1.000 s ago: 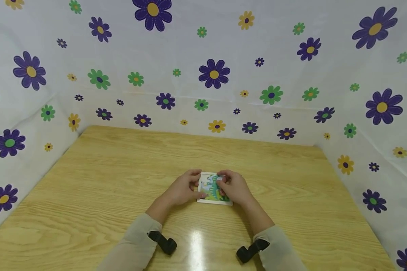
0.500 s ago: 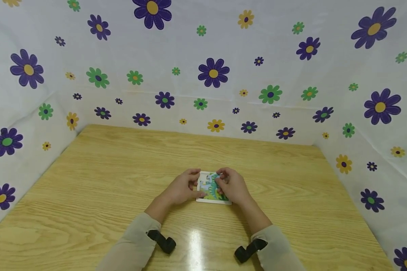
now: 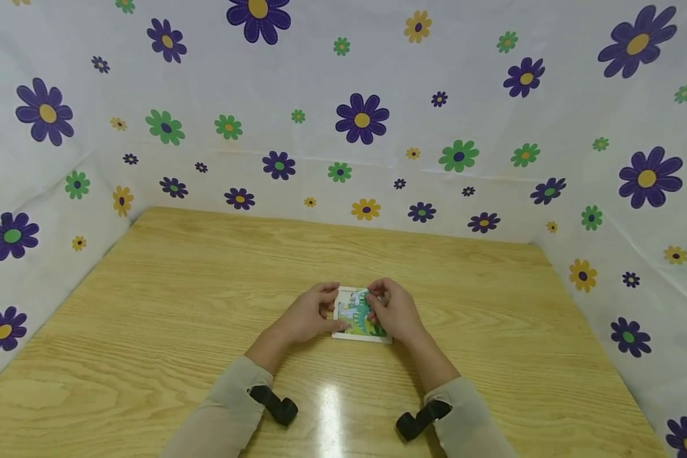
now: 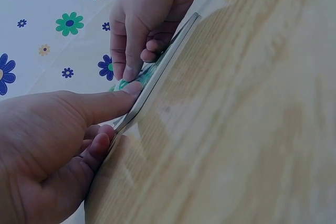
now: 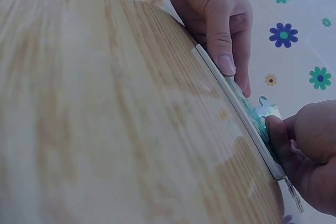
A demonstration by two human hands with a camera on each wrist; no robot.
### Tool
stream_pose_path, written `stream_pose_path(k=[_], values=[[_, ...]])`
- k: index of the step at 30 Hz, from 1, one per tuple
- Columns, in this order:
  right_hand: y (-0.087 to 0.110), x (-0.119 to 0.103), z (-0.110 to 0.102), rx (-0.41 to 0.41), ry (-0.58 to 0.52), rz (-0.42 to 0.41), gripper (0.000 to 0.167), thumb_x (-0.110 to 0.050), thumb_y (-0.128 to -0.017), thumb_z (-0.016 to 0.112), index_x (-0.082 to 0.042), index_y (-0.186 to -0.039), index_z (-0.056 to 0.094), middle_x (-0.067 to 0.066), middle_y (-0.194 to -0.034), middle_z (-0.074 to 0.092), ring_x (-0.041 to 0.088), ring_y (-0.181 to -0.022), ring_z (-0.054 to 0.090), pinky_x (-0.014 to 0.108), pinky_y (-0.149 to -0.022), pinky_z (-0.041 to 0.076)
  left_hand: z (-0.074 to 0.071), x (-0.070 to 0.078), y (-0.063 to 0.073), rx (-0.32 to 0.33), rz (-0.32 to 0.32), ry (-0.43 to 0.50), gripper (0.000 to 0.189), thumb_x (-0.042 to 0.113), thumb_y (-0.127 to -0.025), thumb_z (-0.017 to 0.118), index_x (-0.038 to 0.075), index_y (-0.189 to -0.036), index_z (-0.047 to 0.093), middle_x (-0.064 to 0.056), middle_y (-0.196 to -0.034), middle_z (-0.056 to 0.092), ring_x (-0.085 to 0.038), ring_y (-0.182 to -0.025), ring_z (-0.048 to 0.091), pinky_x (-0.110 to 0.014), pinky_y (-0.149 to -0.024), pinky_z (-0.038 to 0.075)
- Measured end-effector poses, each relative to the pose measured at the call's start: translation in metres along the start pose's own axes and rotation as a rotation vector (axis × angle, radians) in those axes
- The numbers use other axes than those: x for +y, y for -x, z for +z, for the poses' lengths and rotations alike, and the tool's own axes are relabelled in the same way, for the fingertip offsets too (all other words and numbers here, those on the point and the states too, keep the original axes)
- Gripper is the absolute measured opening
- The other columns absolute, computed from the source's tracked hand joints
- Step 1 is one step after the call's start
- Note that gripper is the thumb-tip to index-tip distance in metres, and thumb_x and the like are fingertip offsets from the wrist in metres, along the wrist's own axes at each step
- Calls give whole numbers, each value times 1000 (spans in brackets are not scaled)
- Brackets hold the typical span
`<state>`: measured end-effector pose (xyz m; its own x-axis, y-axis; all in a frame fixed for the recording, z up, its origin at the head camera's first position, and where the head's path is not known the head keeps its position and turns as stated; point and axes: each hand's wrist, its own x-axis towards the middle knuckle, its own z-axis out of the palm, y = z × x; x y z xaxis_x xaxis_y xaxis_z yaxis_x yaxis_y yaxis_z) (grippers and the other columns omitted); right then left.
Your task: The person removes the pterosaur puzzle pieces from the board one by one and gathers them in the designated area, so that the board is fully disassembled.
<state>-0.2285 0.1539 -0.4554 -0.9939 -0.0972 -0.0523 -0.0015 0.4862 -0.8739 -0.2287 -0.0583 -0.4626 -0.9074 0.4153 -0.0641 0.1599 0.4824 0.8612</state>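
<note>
A small jigsaw puzzle point(image 3: 359, 321) in a white frame lies on the table, showing a green and blue dinosaur picture; bare white backing shows at its upper left. My left hand point(image 3: 306, 316) grips the frame's left side, its thumb on the picture. My right hand point(image 3: 399, 312) is over the puzzle's right side. In the right wrist view it pinches a puzzle piece point(image 5: 270, 110) between thumb and fingers, tilted up from the picture. Another thin, edge-on piece point(image 5: 294, 195) shows beneath that hand; whether it is held, I cannot tell. Right-hand fingers hide part of the picture.
The wood-grain table point(image 3: 206, 267) extends around the puzzle. A white cloth with flower prints point(image 3: 315, 76) stands behind it and on both sides. Black wrist mounts point(image 3: 275, 407) are strapped over both sleeves.
My right hand's fingertips have shifted slightly toward the far edge of the puzzle. The left hand keeps its grip on the frame, and the head view has tilted a little.
</note>
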Motion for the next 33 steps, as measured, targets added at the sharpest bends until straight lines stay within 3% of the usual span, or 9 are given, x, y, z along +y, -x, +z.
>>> stream_pose_path(k=[7, 14, 19, 24, 28, 33], values=[[0, -3, -1, 1, 48, 3, 16, -13, -95, 69, -6, -108, 61, 11, -101, 63, 13, -64, 61, 23, -58, 51, -2, 2, -1, 8, 17, -21, 81, 19, -84, 82, 3, -152, 41, -5, -113, 55, -15, -84, 47, -25, -73, 42], [-1, -1, 0, 4, -12, 3, 11, -10, -97, 66, -3, -105, 65, 12, -95, 65, 13, -64, 61, 22, -58, 52, -2, 3, -1, 6, 16, -9, 81, 18, -84, 83, 3, -152, 41, -5, -117, 56, -15, -86, 47, -26, -74, 42], [3, -3, 0, 7, 8, -3, 11, -11, -98, 65, -3, -104, 66, 12, -96, 67, 13, -68, 64, 23, -61, 54, -2, 4, 0, 1, 17, -15, 81, 18, -84, 82, 2, -151, 41, -6, -115, 55, -16, -86, 47, -26, -74, 41], [4, -5, 2, 29, 35, -20, 11, -10, -97, 65, -1, -103, 68, 11, -95, 69, 13, -75, 67, 25, -68, 57, -1, 2, -1, 7, 18, -11, 79, 17, -83, 83, 0, -149, 43, -5, -132, 54, -15, -87, 47, -25, -75, 41], [3, -5, 3, 19, -50, 19, 11, -7, -97, 64, 1, -105, 67, 15, -100, 68, 13, -78, 69, 26, -71, 58, -1, 2, 0, 6, 19, -14, 78, 18, -83, 83, -1, -148, 44, -4, -145, 48, -15, -89, 47, -25, -75, 42], [0, -7, 4, 18, -163, 90, 14, -5, -99, 61, 1, -110, 67, 18, -104, 65, 14, -80, 69, 25, -72, 59, -2, 2, 0, 2, 16, -20, 79, 19, -84, 83, 0, -150, 43, -5, -135, 53, -15, -89, 48, -25, -76, 42]])
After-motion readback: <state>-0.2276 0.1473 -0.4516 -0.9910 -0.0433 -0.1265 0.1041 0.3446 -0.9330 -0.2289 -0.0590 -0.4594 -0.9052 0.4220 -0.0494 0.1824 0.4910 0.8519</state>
